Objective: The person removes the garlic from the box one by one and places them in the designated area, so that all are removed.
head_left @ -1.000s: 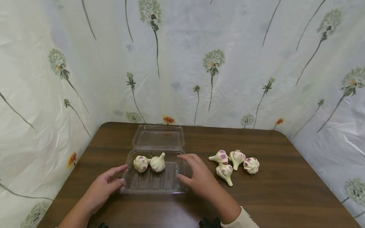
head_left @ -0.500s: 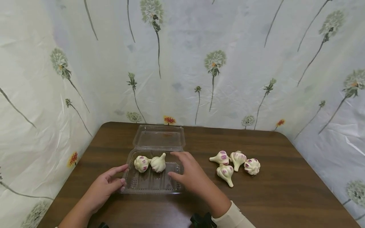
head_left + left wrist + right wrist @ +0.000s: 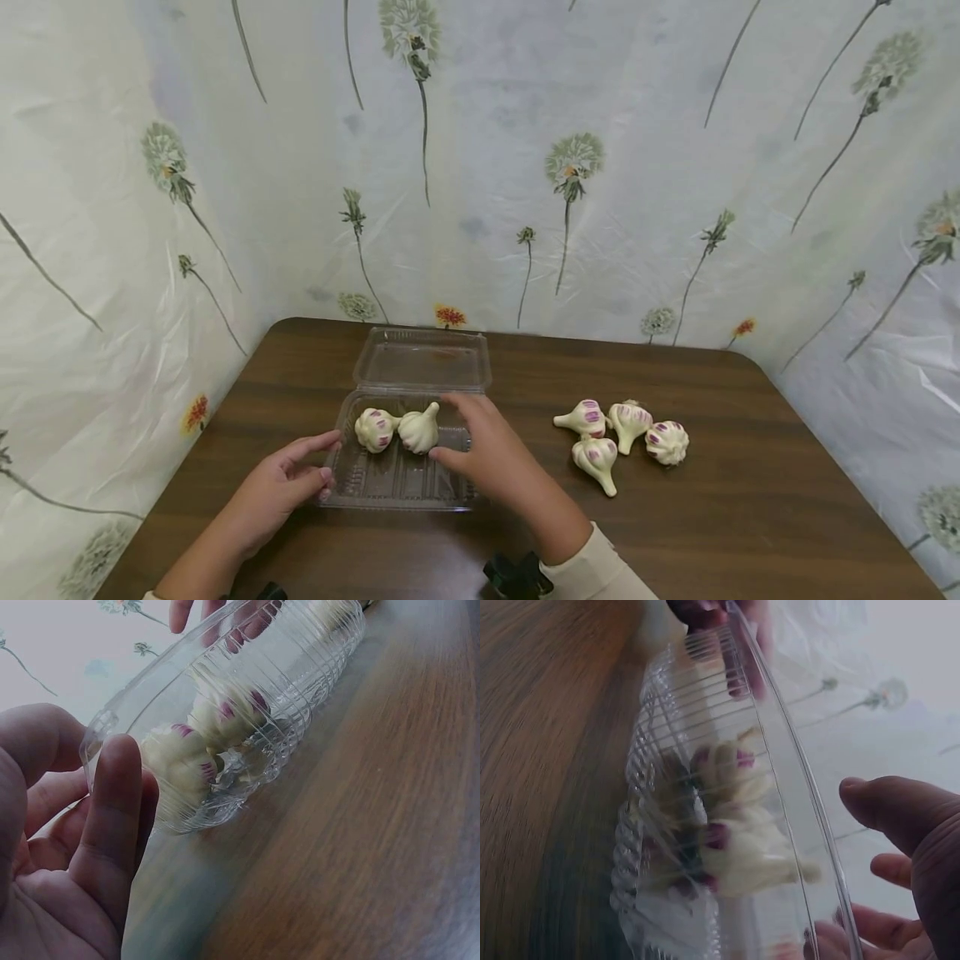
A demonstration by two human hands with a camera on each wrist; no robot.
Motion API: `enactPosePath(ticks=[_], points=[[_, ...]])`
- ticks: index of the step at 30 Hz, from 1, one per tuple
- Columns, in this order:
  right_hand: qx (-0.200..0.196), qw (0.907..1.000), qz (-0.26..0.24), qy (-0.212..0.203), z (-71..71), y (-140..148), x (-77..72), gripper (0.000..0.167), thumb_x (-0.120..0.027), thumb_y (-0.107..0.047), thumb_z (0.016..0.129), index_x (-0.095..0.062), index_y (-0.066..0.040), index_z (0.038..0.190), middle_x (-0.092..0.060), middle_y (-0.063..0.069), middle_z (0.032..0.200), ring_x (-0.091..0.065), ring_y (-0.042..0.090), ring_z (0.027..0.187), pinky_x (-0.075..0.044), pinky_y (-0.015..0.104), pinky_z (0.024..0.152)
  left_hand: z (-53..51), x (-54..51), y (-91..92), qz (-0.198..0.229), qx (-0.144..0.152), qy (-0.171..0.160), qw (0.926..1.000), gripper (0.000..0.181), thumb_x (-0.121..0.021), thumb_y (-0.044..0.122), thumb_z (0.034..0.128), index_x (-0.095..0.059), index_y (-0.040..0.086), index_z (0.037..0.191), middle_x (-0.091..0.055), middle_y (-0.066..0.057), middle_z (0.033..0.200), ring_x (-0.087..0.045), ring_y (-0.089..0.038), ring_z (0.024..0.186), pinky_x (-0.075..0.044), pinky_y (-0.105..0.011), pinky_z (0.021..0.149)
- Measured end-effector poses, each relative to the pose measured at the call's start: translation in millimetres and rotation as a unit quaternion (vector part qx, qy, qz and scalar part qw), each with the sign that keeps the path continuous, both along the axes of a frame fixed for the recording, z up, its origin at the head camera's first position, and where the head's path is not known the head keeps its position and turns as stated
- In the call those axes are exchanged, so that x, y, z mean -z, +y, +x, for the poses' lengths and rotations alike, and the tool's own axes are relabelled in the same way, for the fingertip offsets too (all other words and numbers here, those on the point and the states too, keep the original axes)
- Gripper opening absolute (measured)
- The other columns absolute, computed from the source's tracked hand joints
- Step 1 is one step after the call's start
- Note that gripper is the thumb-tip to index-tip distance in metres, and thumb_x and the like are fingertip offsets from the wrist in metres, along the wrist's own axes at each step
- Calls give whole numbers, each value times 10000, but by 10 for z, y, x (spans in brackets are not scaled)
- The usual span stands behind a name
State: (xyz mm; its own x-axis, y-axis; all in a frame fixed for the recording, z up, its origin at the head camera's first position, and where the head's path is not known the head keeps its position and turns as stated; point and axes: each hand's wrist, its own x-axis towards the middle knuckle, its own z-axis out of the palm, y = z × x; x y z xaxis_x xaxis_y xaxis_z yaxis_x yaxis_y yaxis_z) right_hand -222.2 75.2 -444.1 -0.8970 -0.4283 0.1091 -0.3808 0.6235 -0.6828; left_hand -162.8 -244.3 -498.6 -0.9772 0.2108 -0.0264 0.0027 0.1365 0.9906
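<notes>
A clear plastic container (image 3: 401,504) lies with its lid (image 3: 422,358) folded back. Side by side in its left half are two garlic bulbs, one purple-marked (image 3: 375,432) and one paler (image 3: 418,432). My left hand (image 3: 273,492) pinches the container's left rim; in the left wrist view the thumb and fingers of that hand (image 3: 90,840) grip its edge. Reaching over the right part of the container, my right hand (image 3: 491,454) has its thumb and fingers spread, thumb tip close to the paler bulb. No object is in that hand (image 3: 919,847) in the right wrist view.
Several garlic bulbs (image 3: 596,460) form a group on the brown wooden table (image 3: 720,517), right of the container. A flower-printed sheet (image 3: 480,275) rises behind the table and along both sides.
My right hand has moved left over the container, from its right edge to beside the paler bulb. My left hand stays at the left rim, and the bulbs keep their places.
</notes>
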Motion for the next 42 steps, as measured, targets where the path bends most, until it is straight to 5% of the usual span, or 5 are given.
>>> enactPosePath(ticks=[6,17,25,42], points=[[-79,9996,243,84,-51,-106,30,755,-842,-315,911,-480,-174,1559,-460,119,1565,-473,320,1423,-469,546,1113,-2,-9,-24,62,-27,-83,9999,595,-672,115,1023,-450,30,1569,-414,-256,1559,-677,-127,884,-596,-286,820],[-28,9988,442,-197,-94,-207,62,768,-825,-345,926,-446,-216,1582,-441,124,1552,-517,331,1370,-515,551,1039,4,-2,-14,-108,-120,-244,9996,575,-687,126,1013,-493,70,1551,-456,-202,1551,-682,-143,887,-590,-293,836],[-26,9972,687,-292,-125,-258,76,742,-807,-359,940,-449,-237,1577,-455,119,1545,-539,349,1354,-521,564,1015,0,-6,-14,-43,-24,-31,10000,586,-678,119,1019,-468,36,1559,-432,-247,1557,-683,-133,896,-593,-284,823],[-214,9951,912,-328,-175,-324,108,701,-833,-322,918,-508,-214,1529,-528,125,1408,-613,246,1107,-542,437,861,3,-27,-9,-3,-6,-97,10000,595,-683,120,1017,-461,35,1563,-418,-252,1570,-672,-133,879,-593,-279,797]])
